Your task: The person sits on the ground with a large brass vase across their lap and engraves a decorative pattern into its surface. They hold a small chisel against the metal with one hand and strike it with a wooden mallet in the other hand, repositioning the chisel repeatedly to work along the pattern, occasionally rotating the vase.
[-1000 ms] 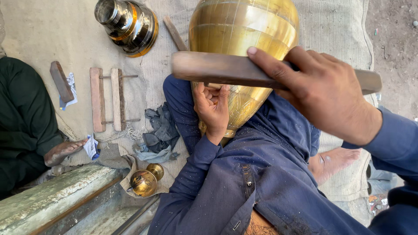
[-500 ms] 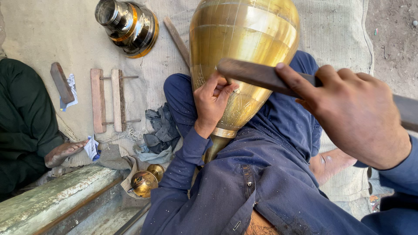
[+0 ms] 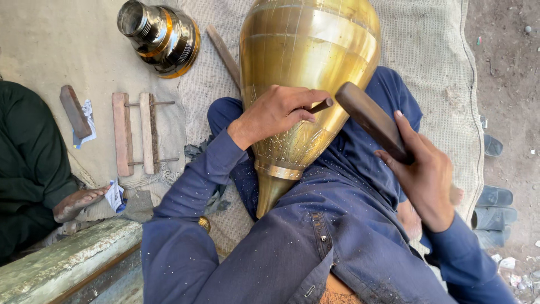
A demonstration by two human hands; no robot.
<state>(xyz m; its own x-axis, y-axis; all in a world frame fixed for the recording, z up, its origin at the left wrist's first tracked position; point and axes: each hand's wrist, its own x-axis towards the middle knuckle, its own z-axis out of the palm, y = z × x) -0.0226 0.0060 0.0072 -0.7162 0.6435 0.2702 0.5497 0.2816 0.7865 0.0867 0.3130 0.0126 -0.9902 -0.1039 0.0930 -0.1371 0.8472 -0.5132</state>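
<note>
A large brass vase (image 3: 306,62) lies tilted across my lap, its narrow neck pointing toward me and fine engraved patterns on its lower body. My left hand (image 3: 275,112) rests on the vase and grips a small metal chisel (image 3: 322,105), tip against the brass. My right hand (image 3: 424,177) is closed around a dark wooden mallet stick (image 3: 371,121), whose end sits just right of the chisel's head.
A shiny dark-and-brass vessel (image 3: 160,36) lies at the top left on the cloth mat (image 3: 427,84). A wooden clamp frame (image 3: 138,132), a wooden block (image 3: 75,111) and a stick (image 3: 224,53) lie nearby. Another person in green (image 3: 25,163) sits left. Sandals (image 3: 492,197) lie right.
My right hand has swung the wooden stick down from across the vase to beside the chisel. My left hand shifted up onto the vase's side with the chisel.
</note>
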